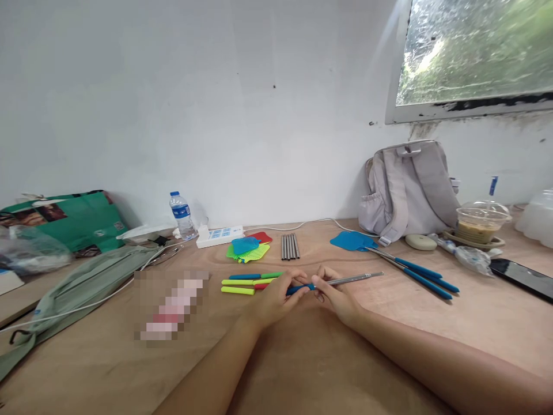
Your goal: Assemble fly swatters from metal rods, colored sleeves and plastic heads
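Note:
A blue handle (298,289) with a slim telescopic metal rod (360,278) lies across both hands, just above the table. My left hand (274,295) is closed around the blue handle. My right hand (339,295) pinches the piece where rod and handle meet, and the rod points right. Beside my left hand lie loose handles: yellow (237,291), blue (244,276), green (271,275) and red (260,286), some partly hidden. Behind them are several short metal tubes (290,248) and fly swatter heads in green (259,254), blue (245,246) and red (265,237).
On the right lie blue fly swatters (352,241) with long blue handles (427,283). A backpack (410,190), iced drink cup (479,225) and phone (527,279) stand or lie farther right. A power strip (220,235), water bottle (181,216) and grey-green bag (86,288) are left.

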`<state>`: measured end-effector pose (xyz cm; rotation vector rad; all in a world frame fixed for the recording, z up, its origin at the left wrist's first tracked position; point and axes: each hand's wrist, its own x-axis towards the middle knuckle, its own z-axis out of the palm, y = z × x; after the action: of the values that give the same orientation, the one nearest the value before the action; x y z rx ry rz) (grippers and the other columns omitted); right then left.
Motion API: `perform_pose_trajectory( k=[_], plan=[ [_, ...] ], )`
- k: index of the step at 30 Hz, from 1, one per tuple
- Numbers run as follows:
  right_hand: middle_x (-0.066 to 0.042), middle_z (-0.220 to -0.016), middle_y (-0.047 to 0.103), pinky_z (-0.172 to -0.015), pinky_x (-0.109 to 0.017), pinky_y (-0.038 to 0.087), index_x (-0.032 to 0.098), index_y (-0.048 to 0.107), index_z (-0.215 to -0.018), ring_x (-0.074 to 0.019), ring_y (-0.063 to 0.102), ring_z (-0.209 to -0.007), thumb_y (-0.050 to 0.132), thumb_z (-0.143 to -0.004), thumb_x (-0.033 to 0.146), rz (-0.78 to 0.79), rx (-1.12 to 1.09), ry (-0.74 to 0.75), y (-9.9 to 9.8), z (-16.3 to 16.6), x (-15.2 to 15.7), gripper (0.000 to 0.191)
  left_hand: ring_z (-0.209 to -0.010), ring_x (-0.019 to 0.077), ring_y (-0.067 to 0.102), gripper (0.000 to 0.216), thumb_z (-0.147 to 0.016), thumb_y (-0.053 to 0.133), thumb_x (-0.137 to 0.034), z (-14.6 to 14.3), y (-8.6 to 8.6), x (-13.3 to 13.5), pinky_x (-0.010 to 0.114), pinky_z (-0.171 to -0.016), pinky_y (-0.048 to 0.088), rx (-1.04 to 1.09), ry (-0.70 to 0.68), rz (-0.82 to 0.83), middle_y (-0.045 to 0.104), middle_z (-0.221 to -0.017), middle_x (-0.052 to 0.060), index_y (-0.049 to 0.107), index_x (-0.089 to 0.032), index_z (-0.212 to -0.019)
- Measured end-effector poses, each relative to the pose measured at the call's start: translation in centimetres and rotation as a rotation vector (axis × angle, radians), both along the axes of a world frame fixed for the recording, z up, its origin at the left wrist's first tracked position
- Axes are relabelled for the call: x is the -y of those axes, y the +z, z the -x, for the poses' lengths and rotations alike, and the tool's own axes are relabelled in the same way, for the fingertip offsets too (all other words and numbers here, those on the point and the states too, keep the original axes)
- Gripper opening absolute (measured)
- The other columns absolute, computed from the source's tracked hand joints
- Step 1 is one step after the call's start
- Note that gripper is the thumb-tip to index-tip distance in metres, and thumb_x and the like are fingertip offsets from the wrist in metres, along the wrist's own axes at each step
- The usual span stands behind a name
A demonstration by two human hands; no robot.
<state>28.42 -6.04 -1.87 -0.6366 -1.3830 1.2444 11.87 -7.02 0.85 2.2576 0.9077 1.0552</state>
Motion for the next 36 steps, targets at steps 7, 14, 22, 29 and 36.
perform_pose_trajectory(
  k=[7, 14, 22, 29, 36],
  plan=[
    [0.004, -0.06, 0.046, -0.04, -0.021, 0.029, 0.021, 0.044, -0.076, -0.0088, 0.04, -0.041, 0.039, -0.075, 0.046, 0.142, -0.109, 0.05, -0.2, 0.6, -0.4, 0.025, -0.083, 0.0131, 0.061, 0.02, -0.078, 0.053, -0.027, -0.1, 0.5, 0.1, 0.027, -0.077, 0.047, 0.02, 0.023, 0.002, 0.065, -0.087, 0.002, 0.047, -0.02, -0.096],
    [0.004, -0.066, 0.046, -0.044, -0.021, 0.034, 0.021, 0.044, -0.082, -0.0088, 0.043, -0.049, 0.036, -0.081, 0.047, 0.057, -0.056, 0.105, -0.6, 1.7, 0.6, 0.027, -0.073, 0.0126, 0.06, 0.017, -0.077, 0.055, -0.028, -0.7, 0.5, 0.7, 0.024, -0.066, 0.047, 0.038, -0.018, 0.029, 0.063, -0.08, 0.002, 0.049, -0.018, -0.088],
    [0.001, -0.075, 0.052, -0.046, -0.025, 0.041, 0.021, 0.045, -0.079, -0.01, 0.049, -0.048, 0.041, -0.079, 0.05, 0.089, -0.184, 0.077, -0.3, 1.3, -0.6, 0.03, -0.073, 0.0128, 0.055, 0.009, -0.078, 0.042, -0.023, 5.0, 1.2, -3.4, 0.026, -0.07, 0.045, 0.134, 0.511, -0.269, 0.058, -0.084, 0.004, 0.049, -0.018, -0.079],
    [0.004, -0.047, 0.044, -0.036, -0.022, 0.033, 0.02, 0.039, -0.064, -0.0103, 0.041, -0.038, 0.033, -0.08, 0.059, 0.049, -0.098, -0.283, 0.3, 0.1, -1.5, 0.042, -0.095, 0.021, 0.053, 0.031, -0.066, 0.048, -0.016, 11.5, 1.1, -9.6, 0.03, -0.08, 0.041, -0.193, 1.051, 0.07, 0.055, -0.104, 0.01, 0.05, -0.015, -0.096],
    [0.005, -0.049, 0.033, -0.042, -0.022, 0.029, 0.021, 0.042, -0.065, -0.0097, 0.034, -0.044, 0.033, -0.084, 0.05, -0.281, 0.223, -0.459, 1.0, -2.1, -2.2, 0.036, -0.089, 0.0238, 0.058, 0.026, -0.066, 0.052, -0.022, 13.0, 1.1, -12.6, 0.03, -0.076, 0.042, -0.266, 0.959, 0.234, 0.065, -0.091, 0.006, 0.062, -0.018, -0.089]
  ],
)
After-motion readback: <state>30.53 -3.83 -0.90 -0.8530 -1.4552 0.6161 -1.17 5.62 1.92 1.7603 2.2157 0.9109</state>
